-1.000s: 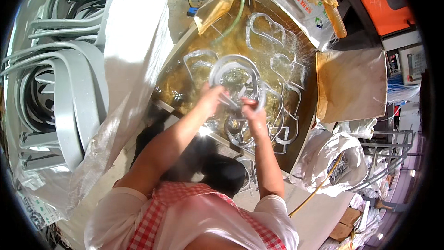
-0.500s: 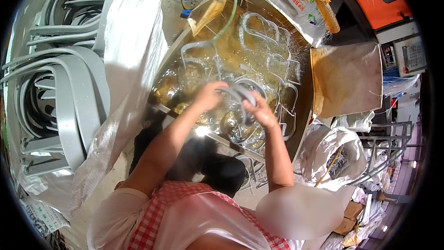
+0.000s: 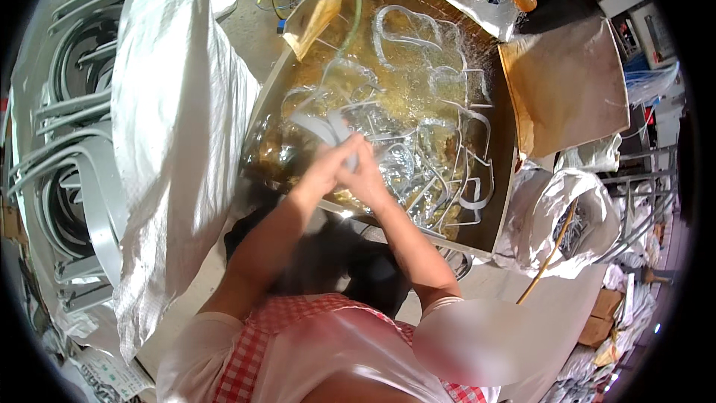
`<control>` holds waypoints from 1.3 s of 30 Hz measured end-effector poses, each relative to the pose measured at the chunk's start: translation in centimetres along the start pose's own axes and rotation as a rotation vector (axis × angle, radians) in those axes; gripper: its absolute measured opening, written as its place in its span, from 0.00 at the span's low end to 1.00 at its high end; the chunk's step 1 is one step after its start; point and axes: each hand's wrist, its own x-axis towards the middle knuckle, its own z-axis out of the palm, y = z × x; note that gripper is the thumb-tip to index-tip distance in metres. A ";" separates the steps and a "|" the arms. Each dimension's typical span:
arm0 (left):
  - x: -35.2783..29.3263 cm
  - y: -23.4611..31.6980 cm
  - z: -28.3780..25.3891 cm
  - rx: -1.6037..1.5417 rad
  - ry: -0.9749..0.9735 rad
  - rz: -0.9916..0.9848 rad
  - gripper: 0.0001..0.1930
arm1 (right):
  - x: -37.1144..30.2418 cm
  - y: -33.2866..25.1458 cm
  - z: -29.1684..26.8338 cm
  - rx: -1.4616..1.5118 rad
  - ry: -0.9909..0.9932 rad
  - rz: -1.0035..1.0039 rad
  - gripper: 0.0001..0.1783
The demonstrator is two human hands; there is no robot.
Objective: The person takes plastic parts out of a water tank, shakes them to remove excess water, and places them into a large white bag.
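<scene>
Over the near left part of a metal tank (image 3: 501, 201) of yellowish water, my two hands come together around a grey curved part (image 3: 322, 128). My left hand (image 3: 333, 166) grips its lower end. Pressed close beside it, my right hand (image 3: 364, 176) has its fingers closed on the same end. The part is smeared by motion, and my hands hide its grip area. Beneath and beyond it, several bent grey loops (image 3: 477, 130) lie in the rippling water.
At left, nested grey curved pieces (image 3: 101, 179) stand beside a white woven sheet (image 3: 175, 134). A green hose (image 3: 355, 19) runs into the tank. A brown-stained panel (image 3: 567, 89) leans at its right, near a white sack (image 3: 578, 216) of small metal pieces and a stick (image 3: 548, 257).
My hands have drawn together and the grey part has shifted left, now pointing away from me. My right hand has moved left toward my left hand. The whole view has shifted slightly.
</scene>
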 end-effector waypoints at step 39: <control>-5.9 8.3 -2.9 0.827 -0.498 -0.254 0.15 | 0.9 17.4 -3.3 1.882 0.577 0.912 0.17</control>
